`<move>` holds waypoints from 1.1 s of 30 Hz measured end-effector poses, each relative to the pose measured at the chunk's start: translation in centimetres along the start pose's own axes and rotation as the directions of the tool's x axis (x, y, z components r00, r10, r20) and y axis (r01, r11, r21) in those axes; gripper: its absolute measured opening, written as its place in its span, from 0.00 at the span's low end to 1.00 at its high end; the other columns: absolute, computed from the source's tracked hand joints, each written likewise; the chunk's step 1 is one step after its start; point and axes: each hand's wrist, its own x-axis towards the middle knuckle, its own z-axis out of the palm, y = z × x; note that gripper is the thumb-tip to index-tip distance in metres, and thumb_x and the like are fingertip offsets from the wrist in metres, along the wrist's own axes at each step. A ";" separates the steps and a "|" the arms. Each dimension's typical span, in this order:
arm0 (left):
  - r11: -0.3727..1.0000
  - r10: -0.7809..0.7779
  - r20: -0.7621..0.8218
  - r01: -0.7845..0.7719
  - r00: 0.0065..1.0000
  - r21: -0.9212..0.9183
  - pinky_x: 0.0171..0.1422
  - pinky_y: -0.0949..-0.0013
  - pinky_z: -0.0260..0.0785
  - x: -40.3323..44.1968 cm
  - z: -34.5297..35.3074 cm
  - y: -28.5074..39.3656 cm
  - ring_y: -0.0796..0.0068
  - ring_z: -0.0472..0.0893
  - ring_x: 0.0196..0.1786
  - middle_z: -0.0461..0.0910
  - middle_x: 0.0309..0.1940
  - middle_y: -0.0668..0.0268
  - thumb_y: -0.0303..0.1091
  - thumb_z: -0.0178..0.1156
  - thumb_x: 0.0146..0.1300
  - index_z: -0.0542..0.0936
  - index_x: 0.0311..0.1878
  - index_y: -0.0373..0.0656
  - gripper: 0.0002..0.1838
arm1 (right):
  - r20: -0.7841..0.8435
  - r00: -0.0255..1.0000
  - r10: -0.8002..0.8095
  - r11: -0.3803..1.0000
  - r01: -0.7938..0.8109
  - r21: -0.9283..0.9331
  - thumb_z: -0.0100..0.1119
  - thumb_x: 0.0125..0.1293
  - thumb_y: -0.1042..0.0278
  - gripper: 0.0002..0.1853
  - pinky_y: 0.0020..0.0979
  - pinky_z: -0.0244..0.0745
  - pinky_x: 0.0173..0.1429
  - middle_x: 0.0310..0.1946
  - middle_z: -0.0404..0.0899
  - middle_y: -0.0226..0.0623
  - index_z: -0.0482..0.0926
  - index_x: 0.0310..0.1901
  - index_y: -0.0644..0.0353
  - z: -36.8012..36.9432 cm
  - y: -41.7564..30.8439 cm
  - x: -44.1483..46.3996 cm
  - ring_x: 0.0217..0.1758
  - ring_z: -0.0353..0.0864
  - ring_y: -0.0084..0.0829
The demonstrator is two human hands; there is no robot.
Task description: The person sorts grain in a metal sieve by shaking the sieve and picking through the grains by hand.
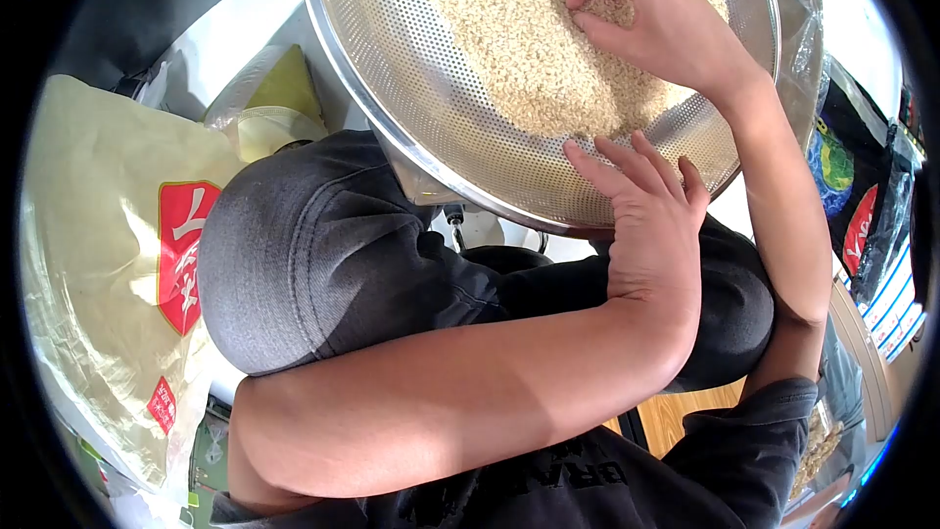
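A large perforated metal sieve point(392, 88) holds a broad heap of pale, rice-like grain point(519, 69). Over the heap is my right hand point(646, 10), its thumb and index finger curled into a pinch near the grain surface; anything between the tips is too small to make out. My left hand point(651, 191) is at the sieve's near side, with its fingers spread and their tips close to the heap's lower edge. Nothing is held in it.
My knees in dark trousers point(323, 255) are below the sieve. A pale yellow bag with red labels point(108, 264) stands at the left, a greenish bag point(284, 88) behind it. At the right are a dark printed package point(852, 167) and clear plastic. Wooden flooring point(690, 416) shows below.
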 end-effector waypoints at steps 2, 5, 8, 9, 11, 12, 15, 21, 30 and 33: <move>1.000 -0.002 -0.002 0.002 1.000 -0.027 0.69 0.28 0.70 0.0 0.0 0.0 0.46 0.75 0.72 0.68 0.76 0.52 0.40 0.58 0.72 0.58 0.82 0.52 0.38 | -0.021 0.999 -0.036 0.999 0.035 -0.040 0.72 0.56 0.71 0.06 0.36 0.72 0.56 0.37 0.80 0.37 0.87 0.35 0.57 0.0 -0.1 0.0 0.45 0.73 0.38; 1.000 -0.002 0.012 0.003 1.000 -0.024 0.69 0.28 0.69 0.0 -0.1 -0.1 0.46 0.75 0.72 0.68 0.77 0.52 0.40 0.58 0.71 0.58 0.82 0.52 0.38 | -0.035 0.996 -0.082 0.995 0.079 -0.067 0.72 0.55 0.70 0.06 0.36 0.72 0.55 0.37 0.80 0.37 0.87 0.34 0.58 0.2 0.0 -0.1 0.44 0.73 0.37; 1.000 0.010 0.013 -0.010 1.000 -0.008 0.69 0.28 0.69 -0.2 -0.3 -0.3 0.46 0.75 0.72 0.68 0.77 0.51 0.41 0.58 0.72 0.57 0.82 0.52 0.38 | 0.013 1.000 -0.025 0.999 0.025 -0.048 0.72 0.56 0.70 0.06 0.36 0.72 0.54 0.36 0.80 0.37 0.87 0.34 0.58 0.3 0.3 0.2 0.43 0.73 0.37; 1.000 0.015 0.012 -0.015 1.000 -0.004 0.69 0.28 0.69 -0.2 -0.3 -0.3 0.46 0.75 0.72 0.68 0.77 0.51 0.41 0.58 0.72 0.57 0.82 0.52 0.38 | 0.013 1.000 -0.024 0.999 0.024 -0.047 0.72 0.56 0.70 0.06 0.36 0.72 0.54 0.36 0.80 0.37 0.87 0.34 0.58 0.5 0.5 0.2 0.43 0.73 0.37; 1.000 0.020 0.018 -0.020 1.000 -0.002 0.69 0.28 0.69 -0.2 -0.3 -0.3 0.46 0.75 0.72 0.67 0.77 0.52 0.41 0.58 0.72 0.57 0.82 0.52 0.38 | -0.038 0.994 -0.102 0.994 0.100 -0.034 0.72 0.56 0.70 0.05 0.36 0.72 0.54 0.36 0.80 0.36 0.87 0.34 0.58 0.7 0.9 0.1 0.42 0.72 0.36; 1.000 0.021 0.019 -0.021 1.000 -0.001 0.69 0.28 0.69 -0.2 -0.3 -0.3 0.46 0.75 0.72 0.67 0.77 0.52 0.41 0.58 0.72 0.57 0.82 0.52 0.38 | -0.038 0.994 -0.101 0.994 0.100 -0.034 0.72 0.56 0.70 0.05 0.36 0.72 0.54 0.36 0.80 0.36 0.87 0.34 0.58 0.6 0.7 0.1 0.42 0.72 0.36; 1.000 0.016 0.006 -0.016 1.000 -0.007 0.69 0.28 0.69 -0.2 -0.4 -0.3 0.46 0.75 0.72 0.68 0.77 0.52 0.41 0.58 0.72 0.57 0.82 0.51 0.38 | -0.040 0.995 -0.096 0.994 0.094 -0.051 0.72 0.56 0.70 0.05 0.35 0.71 0.53 0.36 0.80 0.36 0.86 0.34 0.57 0.2 0.1 0.1 0.42 0.72 0.36; 1.000 -0.004 -0.003 0.004 1.000 -0.020 0.69 0.28 0.69 -0.1 -0.4 -0.2 0.46 0.75 0.72 0.68 0.76 0.52 0.41 0.57 0.72 0.58 0.82 0.52 0.37 | -0.045 0.996 -0.077 0.996 0.079 0.036 0.71 0.59 0.71 0.04 0.35 0.69 0.55 0.36 0.80 0.35 0.85 0.35 0.57 0.2 0.8 -0.1 0.42 0.73 0.36; 1.000 -0.002 -0.015 0.002 1.000 -0.006 0.69 0.29 0.70 -0.2 -0.1 0.0 0.47 0.75 0.72 0.69 0.76 0.52 0.40 0.57 0.72 0.58 0.82 0.52 0.37 | 0.042 0.999 -0.026 0.836 -0.001 0.548 0.61 0.65 0.76 0.04 0.29 0.71 0.48 0.36 0.82 0.34 0.84 0.38 0.58 -0.3 1.8 -0.5 0.38 0.79 0.31; 1.000 -0.015 -0.029 0.015 0.999 -0.010 0.69 0.28 0.70 -0.1 0.0 0.1 0.47 0.75 0.71 0.69 0.76 0.52 0.40 0.56 0.72 0.59 0.82 0.54 0.36 | 0.098 0.982 0.161 0.485 -0.165 0.859 0.63 0.65 0.80 0.05 0.27 0.74 0.44 0.35 0.83 0.35 0.84 0.39 0.60 0.3 2.5 -0.8 0.39 0.81 0.31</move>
